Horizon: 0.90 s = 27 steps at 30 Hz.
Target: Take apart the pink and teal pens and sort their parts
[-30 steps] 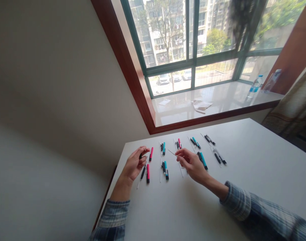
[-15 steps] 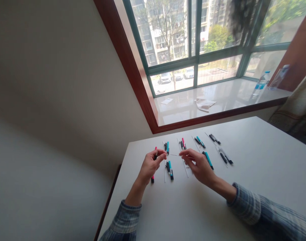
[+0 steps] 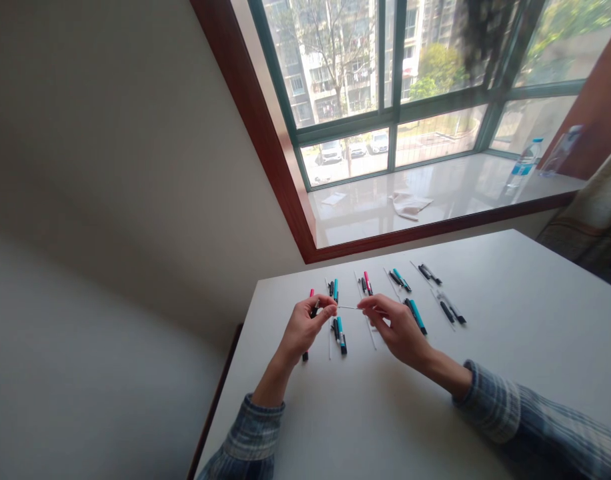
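Note:
My right hand (image 3: 393, 325) pinches a thin white pen refill (image 3: 348, 307) and points it leftward above the table. Opposite it, my left hand (image 3: 308, 325) is closed in a pinch, and the refill's free end meets its fingertips. Whatever small piece those fingers hold is too small and covered to name. A black part (image 3: 314, 309) shows between the left fingers; whether it is held or lies behind them I cannot tell. Under the hands lie a teal pen barrel (image 3: 341, 335) with a black grip (image 3: 335, 331) and a white refill (image 3: 329, 341).
On the white table (image 3: 385, 420) several sets of pen parts lie in rows, including a pink barrel (image 3: 367, 283), another teal barrel (image 3: 417, 317) and a clear barrel (image 3: 451, 307). Behind, the windowsill (image 3: 355, 223) bears a cloth (image 3: 409, 205) and a water bottle (image 3: 524, 162).
My left hand has shifted slightly right, bringing its fingertips against the refill's end, where a gap showed before. My right hand has barely moved. The view has tilted a little.

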Motion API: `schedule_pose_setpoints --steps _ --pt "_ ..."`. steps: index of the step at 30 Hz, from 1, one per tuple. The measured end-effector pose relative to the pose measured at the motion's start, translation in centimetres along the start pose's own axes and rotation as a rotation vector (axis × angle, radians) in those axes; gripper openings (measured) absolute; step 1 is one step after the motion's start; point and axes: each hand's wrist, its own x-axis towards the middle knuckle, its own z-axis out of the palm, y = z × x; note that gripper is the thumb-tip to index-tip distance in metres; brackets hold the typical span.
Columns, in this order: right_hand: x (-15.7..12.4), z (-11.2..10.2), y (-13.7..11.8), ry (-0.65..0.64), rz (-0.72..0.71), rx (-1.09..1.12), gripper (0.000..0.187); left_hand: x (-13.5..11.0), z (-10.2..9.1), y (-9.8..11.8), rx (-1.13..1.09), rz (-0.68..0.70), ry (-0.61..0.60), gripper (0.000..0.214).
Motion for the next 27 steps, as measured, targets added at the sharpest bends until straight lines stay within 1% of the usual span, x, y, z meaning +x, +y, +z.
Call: schedule_pose_setpoints --steps 7,12,20,27 --pt "0.05 -0.06 0.05 -0.006 -0.013 -0.031 0.019 0.03 0.02 -0.01 0.013 0.009 -0.004 0.035" --pt "0.11 -0.09 0.09 -0.026 -0.039 -0.055 0.018 0.05 -0.06 -0.03 0.018 0.021 -0.041 0.035" --pt "0.08 -0.09 0.30 0.009 -0.036 -0.040 0.018 -0.03 -0.02 -0.04 0.001 0.018 -0.015 0.032" --pt "0.11 -0.14 0.24 0.000 -0.044 -0.054 0.018 -0.01 -0.09 0.12 0.020 0.019 -0.038 0.034"
